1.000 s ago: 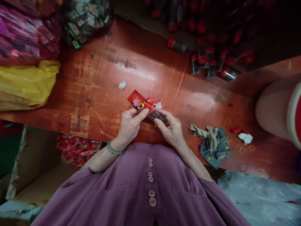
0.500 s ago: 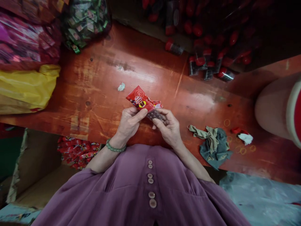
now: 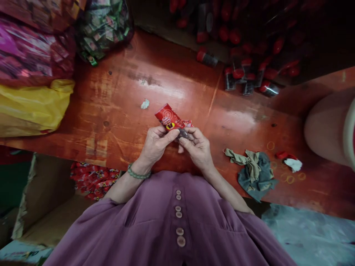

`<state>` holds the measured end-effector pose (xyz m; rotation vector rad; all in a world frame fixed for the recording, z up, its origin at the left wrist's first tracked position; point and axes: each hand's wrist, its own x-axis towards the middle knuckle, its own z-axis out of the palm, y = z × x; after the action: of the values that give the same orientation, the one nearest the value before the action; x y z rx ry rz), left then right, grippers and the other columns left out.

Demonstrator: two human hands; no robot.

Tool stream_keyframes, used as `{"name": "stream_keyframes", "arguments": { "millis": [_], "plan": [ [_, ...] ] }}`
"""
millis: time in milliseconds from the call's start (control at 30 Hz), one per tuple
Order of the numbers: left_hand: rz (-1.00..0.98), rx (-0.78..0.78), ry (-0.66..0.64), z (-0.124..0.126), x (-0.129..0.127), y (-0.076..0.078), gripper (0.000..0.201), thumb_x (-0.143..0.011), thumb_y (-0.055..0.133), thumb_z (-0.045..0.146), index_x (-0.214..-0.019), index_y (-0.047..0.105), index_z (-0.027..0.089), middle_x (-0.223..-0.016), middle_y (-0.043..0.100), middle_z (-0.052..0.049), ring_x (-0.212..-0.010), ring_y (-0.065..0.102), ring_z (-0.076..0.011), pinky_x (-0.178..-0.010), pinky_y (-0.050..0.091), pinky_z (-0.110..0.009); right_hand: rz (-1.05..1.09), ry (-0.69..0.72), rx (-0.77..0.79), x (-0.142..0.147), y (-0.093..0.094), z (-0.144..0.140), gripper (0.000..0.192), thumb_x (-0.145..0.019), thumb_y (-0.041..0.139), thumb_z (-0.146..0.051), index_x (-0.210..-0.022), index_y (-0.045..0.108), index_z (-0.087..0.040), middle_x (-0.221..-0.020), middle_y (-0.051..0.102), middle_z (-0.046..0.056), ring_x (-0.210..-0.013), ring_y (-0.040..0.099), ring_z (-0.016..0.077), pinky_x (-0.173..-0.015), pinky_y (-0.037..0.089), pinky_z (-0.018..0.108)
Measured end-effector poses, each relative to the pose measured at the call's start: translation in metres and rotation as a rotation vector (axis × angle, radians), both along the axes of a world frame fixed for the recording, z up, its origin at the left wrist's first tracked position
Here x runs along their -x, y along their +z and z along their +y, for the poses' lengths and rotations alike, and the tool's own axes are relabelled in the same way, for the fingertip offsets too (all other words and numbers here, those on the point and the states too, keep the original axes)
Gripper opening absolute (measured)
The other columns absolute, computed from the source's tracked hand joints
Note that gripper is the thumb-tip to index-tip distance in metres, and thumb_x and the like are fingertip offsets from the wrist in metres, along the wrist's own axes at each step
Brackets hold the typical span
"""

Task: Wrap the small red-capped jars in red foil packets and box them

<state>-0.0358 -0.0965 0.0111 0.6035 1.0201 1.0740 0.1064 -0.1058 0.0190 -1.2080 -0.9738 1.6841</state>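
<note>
Between my hands, above the near edge of the table, is a small red printed packet (image 3: 169,117) with a clear lower part showing dark contents. My left hand (image 3: 155,145) pinches its left side, thumb on top. My right hand (image 3: 198,147) grips the clear end with thumb and fingers. A second bit of red-and-pink wrapper (image 3: 188,123) shows just behind my right fingers; whether it belongs to the same packet I cannot tell. A green bead bracelet (image 3: 138,174) circles my left wrist.
Red-capped clear tubes (image 3: 249,84) lie spilled at the back right, near a white bucket (image 3: 327,129). Crumpled grey-green cloth (image 3: 255,173) and rubber bands (image 3: 290,179) lie to the right. Bagged packets and a yellow bag (image 3: 33,107) are at left; a cardboard box (image 3: 47,199) holds red packets (image 3: 93,179).
My hands have drawn slightly closer together, and the packet is tilted more upright. Less of its clear part shows between my fingers. The whole view has shifted a little.
</note>
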Motion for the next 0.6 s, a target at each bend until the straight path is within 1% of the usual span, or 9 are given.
{"name": "stream_keyframes", "arguments": {
  "millis": [67,133,167,267,300,333,367,500,600],
  "plan": [
    [-0.018,0.007,-0.044,0.0,-0.001,0.001,0.027,-0.071,0.082,0.045,-0.074,0.076,0.018,-0.068,0.072,-0.003,-0.057,0.064,-0.0155,-0.06,0.053,-0.03,-0.02,-0.02,-0.02,0.001,0.0,0.002,0.037,-0.08,0.073,-0.044,-0.1,0.049,-0.025,-0.078,0.062,-0.006,-0.052,0.056,0.0055,-0.054,0.05,0.021],
    [-0.059,0.03,-0.044,-0.001,-0.002,0.002,0.029,-0.07,0.082,0.045,-0.074,0.075,0.017,-0.066,0.071,-0.003,-0.056,0.064,-0.0149,-0.06,0.054,-0.03,-0.003,-0.001,-0.038,0.001,-0.001,0.003,0.04,-0.081,0.073,-0.043,-0.105,0.046,-0.026,-0.082,0.063,-0.006,-0.052,0.057,0.005,-0.053,0.05,0.021],
    [-0.08,0.044,-0.002,-0.001,-0.003,0.003,0.03,-0.068,0.084,0.046,-0.074,0.075,0.017,-0.068,0.072,-0.003,-0.058,0.065,-0.0148,-0.062,0.054,-0.029,0.013,0.019,-0.042,0.001,-0.001,0.003,0.042,-0.081,0.073,-0.043,-0.108,0.045,-0.026,-0.085,0.064,-0.005,-0.052,0.057,0.0049,-0.053,0.05,0.021],
    [-0.1,0.083,0.204,-0.002,-0.004,0.007,0.036,-0.062,0.087,0.05,-0.071,0.072,0.018,-0.072,0.073,-0.001,-0.065,0.067,-0.0141,-0.067,0.056,-0.028,0.029,0.073,-0.037,0.001,-0.003,0.003,0.047,-0.081,0.072,-0.046,-0.115,0.045,-0.028,-0.095,0.066,-0.002,-0.054,0.058,0.0058,-0.053,0.052,0.022],
    [-0.092,0.09,0.251,-0.003,-0.004,0.007,0.037,-0.061,0.086,0.051,-0.069,0.071,0.018,-0.07,0.073,-0.001,-0.065,0.066,-0.0137,-0.067,0.056,-0.027,0.021,0.087,-0.031,0.001,-0.004,0.003,0.049,-0.081,0.072,-0.047,-0.117,0.044,-0.028,-0.096,0.067,-0.001,-0.055,0.058,0.0067,-0.053,0.053,0.023],
    [-0.077,0.092,0.268,-0.004,-0.005,0.008,0.037,-0.062,0.086,0.051,-0.067,0.069,0.018,-0.068,0.072,-0.001,-0.063,0.066,-0.0133,-0.066,0.055,-0.026,0.012,0.102,-0.026,0.001,-0.004,0.003,0.052,-0.081,0.073,-0.048,-0.119,0.044,-0.028,-0.095,0.067,-0.001,-0.055,0.058,0.0074,-0.053,0.053,0.024],
    [-0.064,0.088,0.25,-0.005,-0.005,0.008,0.037,-0.064,0.085,0.051,-0.066,0.069,0.017,-0.066,0.071,-0.001,-0.061,0.065,-0.0129,-0.064,0.055,-0.026,0.005,0.114,-0.024,0.001,-0.004,0.003,0.054,-0.08,0.073,-0.049,-0.12,0.044,-0.028,-0.093,0.067,-0.001,-0.054,0.058,0.0078,-0.053,0.053,0.024],
    [-0.083,0.075,0.052,-0.012,-0.008,0.008,0.034,-0.072,0.08,0.048,-0.069,0.071,0.014,-0.061,0.067,-0.002,-0.047,0.057,-0.0115,-0.05,0.05,-0.027,0.021,0.157,-0.043,-0.001,-0.004,0.005,0.052,-0.082,0.073,-0.047,-0.121,0.045,-0.028,-0.091,0.068,-0.002,-0.049,0.057,0.0063,-0.051,0.052,0.023],
    [-0.11,0.081,0.022,-0.015,-0.009,0.007,0.035,-0.074,0.078,0.047,-0.07,0.072,0.013,-0.061,0.067,-0.003,-0.046,0.056,-0.0114,-0.048,0.05,-0.027,0.059,0.185,-0.075,-0.001,-0.008,0.005,0.046,-0.083,0.073,-0.044,-0.119,0.048,-0.028,-0.088,0.068,-0.003,-0.048,0.058,0.0059,-0.049,0.051,0.021]
  ]
}}
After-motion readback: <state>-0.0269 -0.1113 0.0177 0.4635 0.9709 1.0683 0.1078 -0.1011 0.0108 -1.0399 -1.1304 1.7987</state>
